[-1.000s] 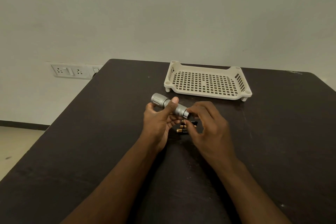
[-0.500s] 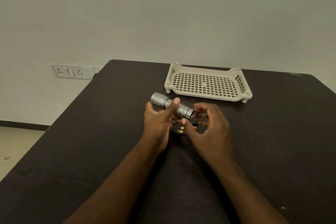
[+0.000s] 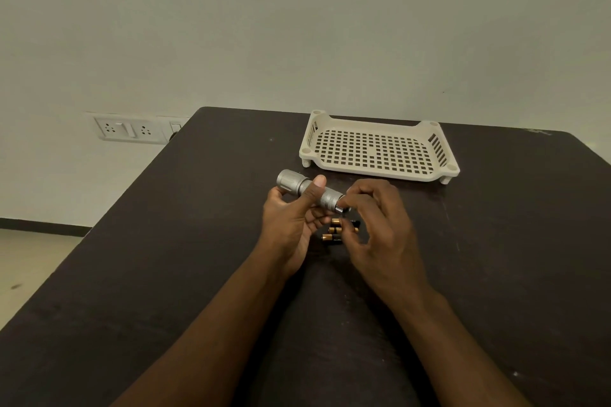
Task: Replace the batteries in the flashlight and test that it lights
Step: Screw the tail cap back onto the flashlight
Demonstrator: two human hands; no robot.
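Observation:
My left hand (image 3: 291, 221) grips a silver flashlight (image 3: 327, 197) round its barrel, thumb on top, head pointing far left. The tail end points right toward my right hand (image 3: 380, 225), whose fingertips pinch the tail cap at that end. Three black-and-copper batteries (image 3: 337, 230) lie side by side on the dark table (image 3: 198, 241) just below the flashlight, partly hidden by my right fingers.
A cream perforated plastic tray (image 3: 380, 149) stands at the back of the table, a short way beyond the hands. A wall socket panel (image 3: 132, 130) is on the wall to the left. The table's left edge runs diagonally toward me.
My right fingers have shifted at the flashlight's tail end, lifting off the batteries, so all three now show. The left hand and flashlight have barely moved.

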